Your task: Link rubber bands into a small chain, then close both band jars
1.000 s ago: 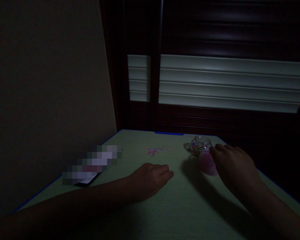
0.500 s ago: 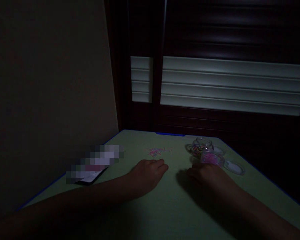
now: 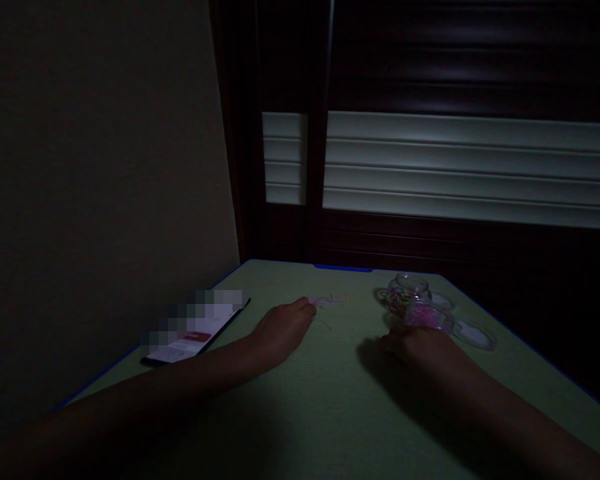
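Left hand (image 3: pixel 283 333): fingertips at the near-left edge of the loose pile of thin pinkish strands (image 3: pixel 330 302); cannot tell if its grip is closed on any
Right hand (image 3: pixel 425 353): fingers curled before the clear jar of pink pieces (image 3: pixel 426 316); grip's contents hidden
Pile: on the pale green worktop (image 3: pixel 330 407), far half
Round clear jar of multicoloured pieces (image 3: pixel 405 298): just behind the pink one

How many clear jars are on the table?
2: a jar of mixed-colour pieces farther back, and a jar of pink pieces nearer, partly hidden behind the right hand.
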Demonstrator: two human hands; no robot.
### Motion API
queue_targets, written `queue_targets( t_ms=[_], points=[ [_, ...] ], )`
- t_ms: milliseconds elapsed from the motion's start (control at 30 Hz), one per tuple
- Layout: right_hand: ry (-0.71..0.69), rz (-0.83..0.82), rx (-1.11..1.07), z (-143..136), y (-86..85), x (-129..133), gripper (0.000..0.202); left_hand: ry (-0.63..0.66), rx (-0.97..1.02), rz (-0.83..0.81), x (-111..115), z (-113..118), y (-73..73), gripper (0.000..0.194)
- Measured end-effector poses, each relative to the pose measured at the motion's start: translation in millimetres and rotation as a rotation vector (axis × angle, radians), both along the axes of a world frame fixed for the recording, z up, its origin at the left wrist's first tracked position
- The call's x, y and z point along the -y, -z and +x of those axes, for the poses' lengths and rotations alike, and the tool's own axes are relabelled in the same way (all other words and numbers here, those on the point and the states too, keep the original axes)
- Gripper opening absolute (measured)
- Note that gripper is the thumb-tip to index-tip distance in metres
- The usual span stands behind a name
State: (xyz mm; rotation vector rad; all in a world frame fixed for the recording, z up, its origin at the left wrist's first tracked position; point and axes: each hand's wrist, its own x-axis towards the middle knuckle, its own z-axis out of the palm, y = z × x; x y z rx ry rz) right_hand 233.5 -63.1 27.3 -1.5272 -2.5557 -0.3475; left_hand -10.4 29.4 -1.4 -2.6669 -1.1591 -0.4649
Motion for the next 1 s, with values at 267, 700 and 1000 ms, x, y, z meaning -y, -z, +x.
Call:
queue_targets(
  t_ms=[267,700,1000],
  points=[
    [0.032,-0.002,0.001,-0.6,-2.4,1.1,0.020,0.042,0.012,0.039,-5.9,4.8,3.7,0.022],
    [-0.008,-0.049,-0.038,0.1,0.2,-2.3,0.022,0.096,-0.165,0.106,-15.3,4.8,8.1,0.020],
    [0.007,-0.045,-0.050,-2.4,-1.4,0.2,0.020,0.096,-0.184,0.138,-14.4,4.9,8.7,0.016]
  ],
)
